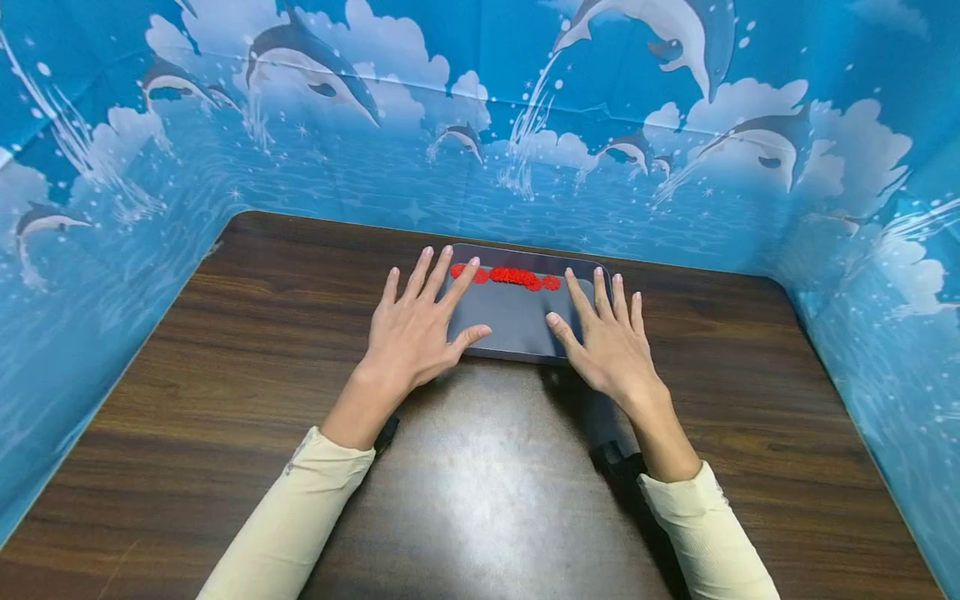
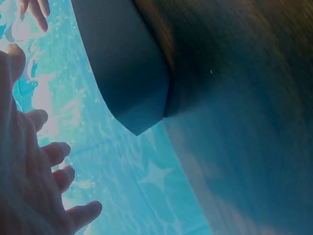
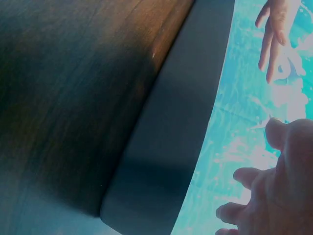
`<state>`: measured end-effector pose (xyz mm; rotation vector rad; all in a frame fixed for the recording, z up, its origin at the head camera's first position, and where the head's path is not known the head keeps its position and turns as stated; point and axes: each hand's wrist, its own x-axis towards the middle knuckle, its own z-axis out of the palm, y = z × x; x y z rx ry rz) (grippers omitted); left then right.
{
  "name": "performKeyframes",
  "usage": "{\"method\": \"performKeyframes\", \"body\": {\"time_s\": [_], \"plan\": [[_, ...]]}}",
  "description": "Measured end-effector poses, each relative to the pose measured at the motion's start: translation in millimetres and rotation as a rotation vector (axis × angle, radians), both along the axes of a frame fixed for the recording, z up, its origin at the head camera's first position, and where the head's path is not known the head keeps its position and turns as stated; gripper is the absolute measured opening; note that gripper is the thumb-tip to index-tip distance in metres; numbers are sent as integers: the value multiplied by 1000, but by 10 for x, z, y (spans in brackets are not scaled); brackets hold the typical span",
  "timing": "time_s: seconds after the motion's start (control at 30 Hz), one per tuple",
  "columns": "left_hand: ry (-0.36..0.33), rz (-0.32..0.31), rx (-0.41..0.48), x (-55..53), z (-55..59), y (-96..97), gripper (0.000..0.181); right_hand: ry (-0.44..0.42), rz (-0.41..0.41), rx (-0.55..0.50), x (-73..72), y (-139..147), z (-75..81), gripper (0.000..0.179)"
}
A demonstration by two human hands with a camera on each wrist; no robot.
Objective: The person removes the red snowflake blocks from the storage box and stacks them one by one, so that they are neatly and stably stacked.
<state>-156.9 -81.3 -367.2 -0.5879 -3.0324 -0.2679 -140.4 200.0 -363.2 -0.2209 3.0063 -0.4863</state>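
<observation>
The tray lies at the desk's 12 o'clock, close to the far edge, its long side running across in front of the person. Small red pieces lie in it as a broken row along its 12 o'clock side: the longest heap in the middle, smaller clusters toward 11 and 1. Too fine to make out singly, they look loose, which is probably why they sit behind raised walls. The row leaves the floor toward 6 bare.

The left hand hovers by the tray's 9 o'clock end, palm down, fingers spread and holding nothing; its index finger partly hides the left cluster. The right hand mirrors it by the 3 o'clock end, fingers likewise fanned, grip empty. The wrist views show curtain between fingers and tray wall, so both hands appear raised clear of it. Straddling the tray this way keeps its middle uncovered and puts each end within equal reach, which seems to suit work by both hands. Both sleeves end short of the wrists, well apart from the pieces.
</observation>
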Motion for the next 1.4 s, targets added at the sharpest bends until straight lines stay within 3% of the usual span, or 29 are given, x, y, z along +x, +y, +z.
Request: {"method": "performKeyframes", "body": {"time_s": [0.17,0.33,0.4,0.5,0.67,0.77,0.9,1.13,1.27,1.4], "plan": [[-99,15,107,-13,48,-42,87,96,-28,-94,-8,54,87,73],[-276,127,298,-122,103,-170,70,173,-74,-230,-82,142,277,44],[-348,172,337,-186,75,-239,65,149,-67,-241,-154,161,364,37],[-445,188,390,-267,-11,-341,62,90,-59,-234,-307,178,501,28],[-569,148,592,-346,-174,-468,57,-47,-76,-225,-569,211,679,23],[-619,122,690,-370,-217,-502,56,-118,-88,-224,-712,218,718,23],[-665,82,746,-391,-226,-498,55,-206,-111,-216,-909,200,688,22],[-721,56,751,-421,-216,-475,56,-354,-129,-207,-1269,81,529,30],[-736,59,752,-417,-211,-454,57,-414,-134,-222,-1392,41,384,32],[-743,67,747,-407,-199,-443,57,-418,-136,-201,-1448,-10,231,31]]}}
